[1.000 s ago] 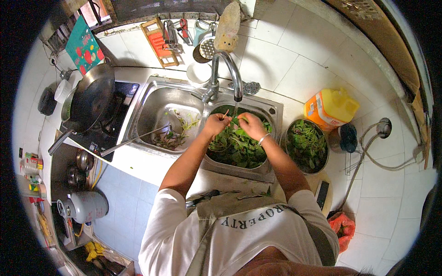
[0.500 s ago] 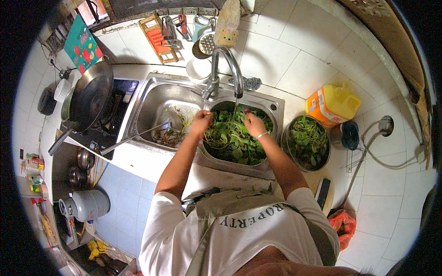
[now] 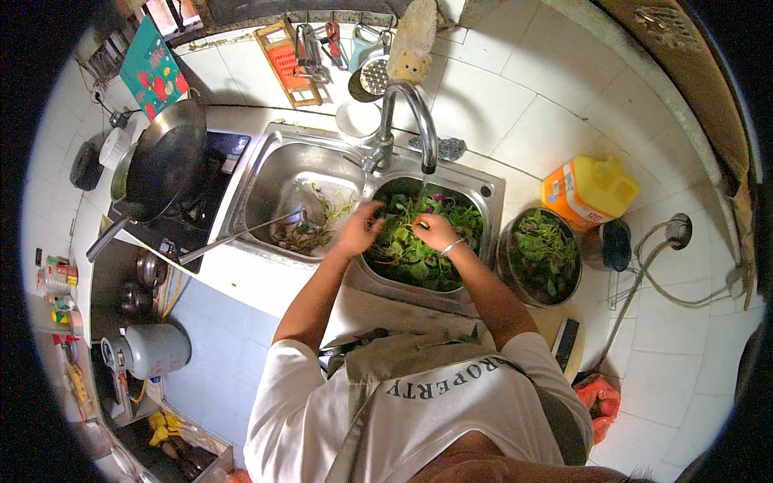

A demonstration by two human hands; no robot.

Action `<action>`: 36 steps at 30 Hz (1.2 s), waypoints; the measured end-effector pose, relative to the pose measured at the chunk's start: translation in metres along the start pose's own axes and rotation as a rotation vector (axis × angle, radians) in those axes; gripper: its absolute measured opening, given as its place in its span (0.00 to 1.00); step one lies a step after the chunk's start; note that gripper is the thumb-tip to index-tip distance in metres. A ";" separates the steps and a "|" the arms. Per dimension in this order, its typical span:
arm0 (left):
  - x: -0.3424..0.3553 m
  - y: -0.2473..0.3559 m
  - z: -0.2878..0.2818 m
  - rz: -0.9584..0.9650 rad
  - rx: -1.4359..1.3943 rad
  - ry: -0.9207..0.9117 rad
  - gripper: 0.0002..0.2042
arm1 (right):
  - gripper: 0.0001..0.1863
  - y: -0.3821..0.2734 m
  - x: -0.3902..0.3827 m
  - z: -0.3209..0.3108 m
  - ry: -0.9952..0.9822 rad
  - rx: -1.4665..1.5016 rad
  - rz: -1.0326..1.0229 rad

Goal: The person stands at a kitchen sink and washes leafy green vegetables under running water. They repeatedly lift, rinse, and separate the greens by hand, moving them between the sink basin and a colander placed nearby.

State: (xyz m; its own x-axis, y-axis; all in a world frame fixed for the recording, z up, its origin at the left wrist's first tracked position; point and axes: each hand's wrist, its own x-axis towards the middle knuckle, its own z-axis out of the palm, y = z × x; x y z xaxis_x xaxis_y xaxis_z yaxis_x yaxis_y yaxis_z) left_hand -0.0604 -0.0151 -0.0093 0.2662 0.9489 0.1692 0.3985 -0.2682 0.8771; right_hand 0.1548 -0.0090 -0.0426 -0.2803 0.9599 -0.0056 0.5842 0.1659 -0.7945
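Note:
Leafy greens [image 3: 415,262] with thin pale stems fill the right basin of the steel sink [image 3: 354,278]. A curved chrome faucet [image 3: 429,133] hangs over them, a thin stream of water below its spout. My left hand [image 3: 360,230] is at the basin's left side, its fingers curved and apart, with nothing clear in them. My right hand [image 3: 437,233], a bracelet at its wrist, is above the greens, thumb and fingers pinched on a small green stem. Loose stems and leaf scraps [image 3: 302,233] lie in the left basin beside a long-handled ladle [image 3: 241,235].
A metal pot of greens [image 3: 543,258] stands right of the sink, near a yellow jug [image 3: 600,189]. A wok [image 3: 167,165] rests on the stove [image 3: 213,185] at left. Graters [image 3: 290,64] hang on the back wall. A gas cylinder [image 3: 157,352] stands below left.
My hands have come closer together. The right hand has moved left and slightly down over the greens, and the left hand's fingers have loosened. The whole view has shifted slightly.

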 end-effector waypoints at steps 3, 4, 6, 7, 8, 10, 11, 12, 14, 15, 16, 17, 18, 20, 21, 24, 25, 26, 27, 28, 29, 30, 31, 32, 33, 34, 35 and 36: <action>0.013 0.004 0.022 0.177 0.209 -0.174 0.10 | 0.07 -0.034 0.001 -0.024 0.044 0.040 -0.073; 0.018 0.009 0.026 0.107 0.128 -0.200 0.11 | 0.07 -0.036 0.002 -0.029 0.062 0.058 -0.080; 0.026 0.015 0.031 -0.038 -0.025 -0.258 0.11 | 0.06 -0.044 0.003 -0.037 0.093 0.074 -0.110; 0.029 0.015 0.033 0.001 -0.049 -0.262 0.11 | 0.06 -0.042 0.005 -0.038 0.123 0.025 -0.157; 0.031 0.015 0.035 0.038 -0.073 -0.268 0.11 | 0.06 -0.040 0.006 -0.037 0.152 -0.024 -0.202; 0.033 0.015 0.037 0.108 -0.023 -0.251 0.11 | 0.06 -0.036 0.005 -0.037 0.175 -0.102 -0.244; 0.033 0.019 0.036 0.141 0.049 -0.230 0.11 | 0.07 -0.037 0.004 -0.037 0.169 -0.131 -0.239; 0.032 0.023 0.035 0.172 0.122 -0.207 0.12 | 0.07 -0.037 0.003 -0.036 0.161 -0.160 -0.235; 0.029 0.030 0.033 0.152 0.161 -0.226 0.12 | 0.08 -0.040 0.002 -0.034 0.204 -0.104 -0.190; 0.028 0.032 0.033 0.141 0.182 -0.234 0.13 | 0.08 -0.042 0.002 -0.032 0.224 -0.075 -0.168; 0.029 0.026 0.038 0.092 0.085 -0.247 0.13 | 0.08 -0.041 0.003 -0.029 0.245 -0.001 -0.096; 0.030 0.013 0.044 0.044 -0.011 -0.258 0.13 | 0.09 -0.039 0.004 -0.025 0.265 0.074 -0.025; 0.031 0.013 0.047 -0.001 -0.108 -0.273 0.13 | 0.09 -0.033 0.006 -0.021 0.290 0.147 0.050; 0.031 0.021 0.051 -0.274 -0.432 -0.300 0.13 | 0.10 -0.011 0.012 -0.010 0.330 0.273 0.139; 0.029 0.029 0.050 -0.413 -0.595 -0.310 0.14 | 0.10 -0.004 0.014 -0.007 0.348 0.336 0.184; 0.025 0.035 0.037 -0.665 -0.926 -0.251 0.15 | 0.09 0.011 0.015 -0.022 0.547 0.480 0.337; 0.025 0.032 0.033 -0.667 -0.918 -0.277 0.15 | 0.09 0.015 0.013 -0.033 0.536 0.441 0.350; 0.024 0.030 0.030 -0.674 -0.911 -0.309 0.16 | 0.09 0.014 0.010 -0.037 0.484 0.393 0.302; 0.023 0.027 0.028 -0.682 -0.904 -0.342 0.16 | 0.10 0.013 0.007 -0.040 0.432 0.344 0.254; 0.026 0.023 0.026 -0.672 -0.893 -0.341 0.16 | 0.10 0.011 0.008 -0.038 0.429 0.347 0.120; 0.029 0.025 0.024 -0.690 -0.906 -0.339 0.16 | 0.11 0.000 0.009 -0.039 0.426 0.348 -0.016; 0.029 0.023 0.025 -0.671 -0.903 -0.325 0.15 | 0.11 -0.008 0.006 -0.042 0.368 0.328 0.012; 0.030 0.020 0.026 -0.652 -0.900 -0.311 0.15 | 0.11 0.000 0.008 -0.041 0.420 0.414 0.097; 0.030 0.016 0.025 -0.678 -0.922 -0.221 0.14 | 0.10 0.006 0.011 -0.041 0.470 0.504 0.184; 0.032 0.012 0.022 -0.702 -0.943 -0.131 0.13 | 0.10 0.012 0.012 -0.042 0.519 0.593 0.272; 0.034 0.004 0.017 -0.725 -0.963 -0.039 0.13 | 0.09 0.020 0.008 -0.051 0.503 0.834 0.392; 0.031 -0.022 0.009 -0.684 -1.066 0.071 0.12 | 0.09 0.014 0.003 -0.056 0.501 1.156 0.368; 0.034 -0.057 0.008 -0.664 -0.891 0.359 0.13 | 0.10 0.017 0.003 -0.057 0.486 0.945 0.414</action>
State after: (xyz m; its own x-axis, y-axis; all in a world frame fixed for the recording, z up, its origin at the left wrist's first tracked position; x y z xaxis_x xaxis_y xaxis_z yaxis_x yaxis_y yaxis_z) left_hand -0.0668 0.0307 -0.0572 -0.0837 0.8897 -0.4488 -0.4293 0.3742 0.8220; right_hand 0.2073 0.0096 -0.0212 0.2454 0.9213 -0.3017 -0.3016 -0.2232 -0.9270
